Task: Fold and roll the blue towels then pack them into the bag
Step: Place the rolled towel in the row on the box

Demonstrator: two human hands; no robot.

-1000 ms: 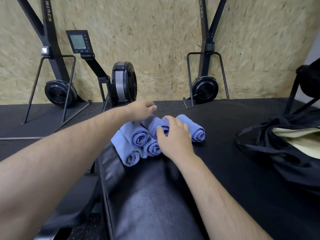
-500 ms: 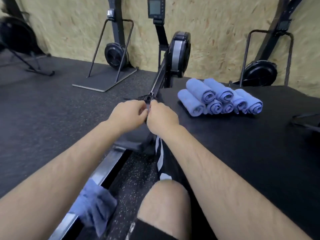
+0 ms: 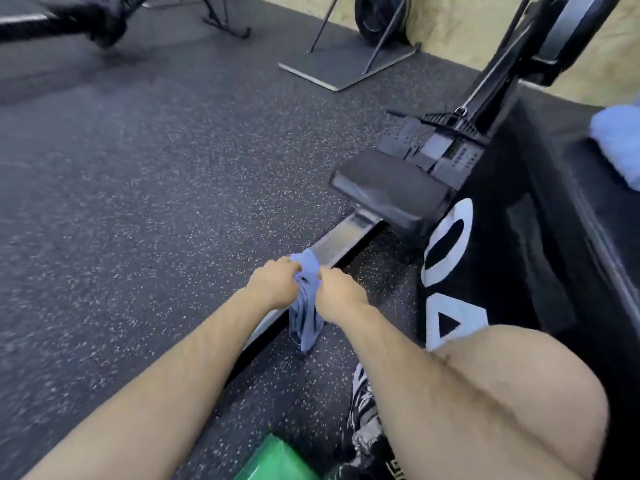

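A crumpled blue towel (image 3: 306, 306) hangs low over the rowing machine's metal rail (image 3: 332, 247), near the floor. My left hand (image 3: 273, 284) grips its left side and my right hand (image 3: 341, 292) grips its right side, both with fingers curled into the cloth. A rolled blue towel (image 3: 618, 142) shows at the right edge on the black padded platform (image 3: 554, 209). The bag is out of view.
The rower's black seat (image 3: 391, 192) and footrests (image 3: 433, 143) stand just beyond my hands. My bare knee (image 3: 502, 393) and a shoe (image 3: 363, 410) are at the lower right, a green object (image 3: 277, 459) at the bottom. Speckled rubber floor (image 3: 138, 202) spreads left.
I have looked down and left, away from the stack of rolled towels. Both hands dropped from beside the platform to the rail and took hold of the loose towel.
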